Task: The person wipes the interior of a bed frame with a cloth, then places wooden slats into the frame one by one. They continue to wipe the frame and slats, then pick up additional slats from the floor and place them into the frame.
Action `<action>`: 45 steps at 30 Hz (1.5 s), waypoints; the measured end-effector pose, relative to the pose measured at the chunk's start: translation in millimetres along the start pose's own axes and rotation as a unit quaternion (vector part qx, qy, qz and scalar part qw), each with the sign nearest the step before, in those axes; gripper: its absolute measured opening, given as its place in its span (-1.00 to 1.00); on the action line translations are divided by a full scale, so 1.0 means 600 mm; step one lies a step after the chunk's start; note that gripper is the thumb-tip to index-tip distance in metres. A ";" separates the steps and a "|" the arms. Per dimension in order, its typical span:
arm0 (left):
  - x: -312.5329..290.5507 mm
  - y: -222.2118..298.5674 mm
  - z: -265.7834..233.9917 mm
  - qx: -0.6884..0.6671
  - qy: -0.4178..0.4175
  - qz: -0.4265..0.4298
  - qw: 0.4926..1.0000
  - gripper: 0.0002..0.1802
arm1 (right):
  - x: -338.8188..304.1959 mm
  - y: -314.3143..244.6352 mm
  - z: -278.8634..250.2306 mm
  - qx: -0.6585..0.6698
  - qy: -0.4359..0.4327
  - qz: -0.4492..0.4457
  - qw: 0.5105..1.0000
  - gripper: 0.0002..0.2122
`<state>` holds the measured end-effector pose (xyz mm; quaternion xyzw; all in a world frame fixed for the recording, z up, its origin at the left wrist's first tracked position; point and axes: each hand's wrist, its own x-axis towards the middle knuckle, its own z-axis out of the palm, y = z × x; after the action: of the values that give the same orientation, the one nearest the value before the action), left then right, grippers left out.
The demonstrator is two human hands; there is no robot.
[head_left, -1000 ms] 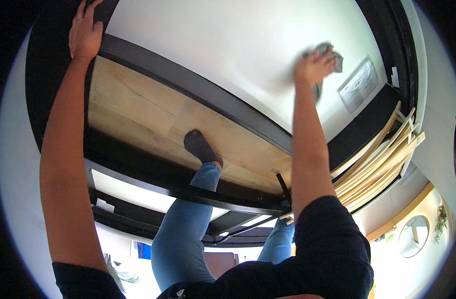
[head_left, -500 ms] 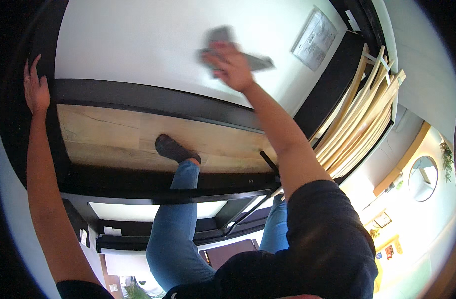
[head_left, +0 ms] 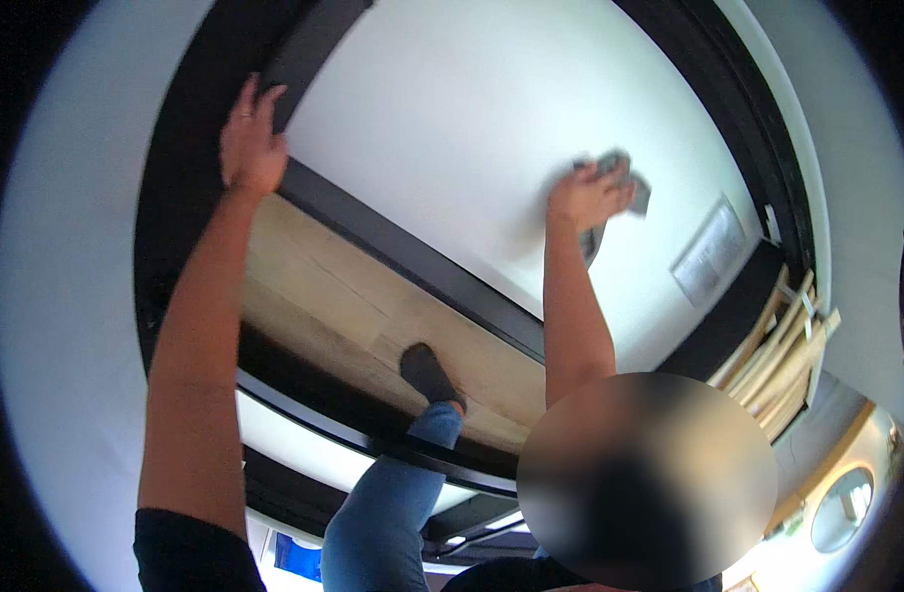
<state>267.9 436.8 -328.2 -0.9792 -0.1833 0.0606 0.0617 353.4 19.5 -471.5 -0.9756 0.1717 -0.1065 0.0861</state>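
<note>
Bends the fingers (head_left: 613, 181) of the right hand (head_left: 582, 200) over a grey cloth (head_left: 640, 196), gripping it on a white panel (head_left: 422, 128), right of its middle. Looks soft and bunched, a little blurred, with folds jutting past the fingertips and a darker tail hanging out beside the wrist. Lies well inside the panel's edges, with broad bare white to the left and far side, and a narrower stretch to the right before a flat packet (head_left: 711, 252). Ends on the near side at a dark rail (head_left: 413, 259) slanting toward the right, and at the far right against a curved black frame (head_left: 709, 109). Stretches the right forearm (head_left: 577, 316) away from the body, with the upper arm hidden behind a blurred oval. Rests the left hand (head_left: 255, 148) on black framing at the left, fingers extended and slightly parted, holding nothing visible. Shows, nearer than the rail, a wooden floor (head_left: 334, 296) under a dark-socked foot (head_left: 425, 370), and pale slats (head_left: 768, 370) bundled at the right.
</note>
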 end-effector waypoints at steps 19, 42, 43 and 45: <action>-0.242 0.022 -0.109 -0.164 -0.038 0.075 0.983 -0.31 | 0.053 0.323 -0.356 0.246 -0.345 -0.019 0.906 -0.56; -0.700 0.649 -0.763 0.150 -0.286 0.377 0.868 -0.51 | -0.136 1.856 -1.480 0.730 0.348 0.424 0.407 -0.43; -0.685 0.650 -0.761 0.170 -0.252 0.411 0.859 -0.55 | -0.125 1.928 -1.506 0.685 0.389 0.460 0.410 -0.48; -0.647 0.756 -0.757 0.017 -0.320 0.301 0.898 -0.75 | -0.163 2.132 -1.524 0.494 0.501 0.408 0.582 -0.59</action>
<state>132.1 -169.9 91.4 -0.9142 0.1109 0.3897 -0.0052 -358.6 -1250.8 129.5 -0.4019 0.4886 -0.6004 0.4891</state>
